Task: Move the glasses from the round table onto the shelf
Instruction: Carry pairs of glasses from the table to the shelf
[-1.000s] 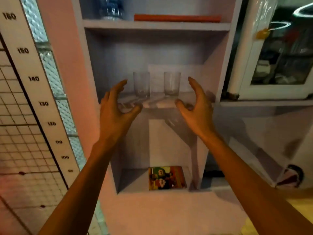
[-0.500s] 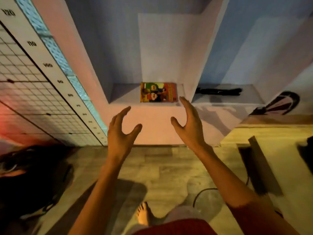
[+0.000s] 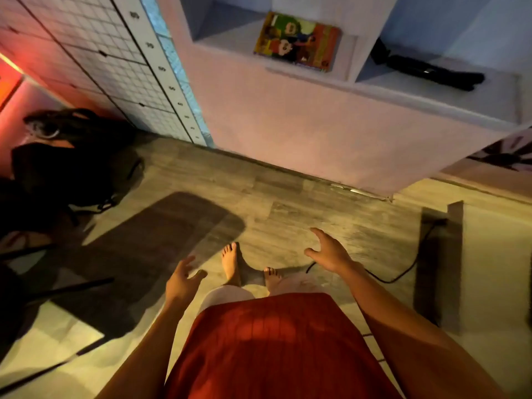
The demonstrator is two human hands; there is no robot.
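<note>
The head view looks straight down at the floor (image 3: pixel 288 203) in front of the shelf (image 3: pixel 288 116), of which only the lowest part shows at the top of the picture. Both hands hang in the air above the floor and hold nothing. The left hand (image 3: pixel 184 279) is loosely open, its fingers slightly bent and the thumb set apart; the right hand (image 3: pixel 331 254) is wider open, fingers spread and palm turned inward. Between them two bare feet (image 3: pixel 230 260) stand on the floor below a red garment (image 3: pixel 276 341). The glasses do not show in this view, so where they stand cannot be told. In the shelf's left bottom compartment lies a colourful book (image 3: pixel 298 41) (flat, cover up), and in the compartment to its right a long black object (image 3: pixel 426 70), too dark to make out. A height chart (image 3: pixel 164 70) runs along the wall left of the shelf, a dark bag (image 3: pixel 72 159) sits on the floor at far left, and a black cable (image 3: pixel 403 269) trails across the floor at right toward a dark board (image 3: pixel 437 254).
</note>
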